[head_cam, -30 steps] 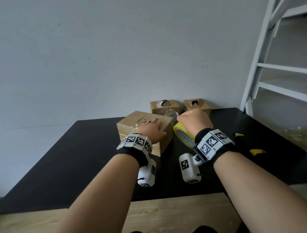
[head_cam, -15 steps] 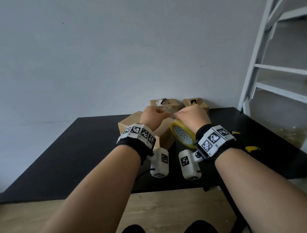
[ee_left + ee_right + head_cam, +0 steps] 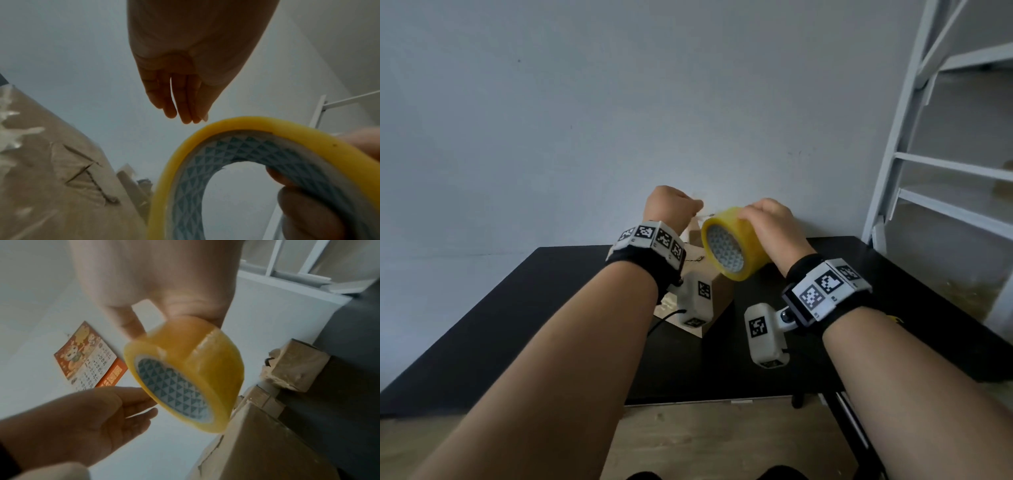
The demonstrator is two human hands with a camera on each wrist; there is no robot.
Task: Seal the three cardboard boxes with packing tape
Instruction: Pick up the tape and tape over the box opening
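My right hand (image 3: 770, 219) grips a yellow roll of packing tape (image 3: 736, 250) in the air above the table, with fingers hooked through its patterned core (image 3: 298, 194). My left hand (image 3: 671, 205) hangs just left of the roll with straight fingers (image 3: 180, 100) close to its rim; it holds nothing that I can make out. The large cardboard box (image 3: 722, 294) stands below the hands, mostly hidden by my left wrist; crinkled tape covers its top (image 3: 51, 178). Two small boxes (image 3: 296, 368) (image 3: 261, 397) stand behind it by the wall.
The black table (image 3: 551, 308) runs back to a white wall. A white stair frame (image 3: 945, 137) rises at the right. A calendar (image 3: 90, 360) hangs on the wall. A bit of a yellow object (image 3: 893, 318) shows behind my right wrist.
My left hand has come off the large box's top. Both hands have risen, the right one carrying the roll up and turning it.
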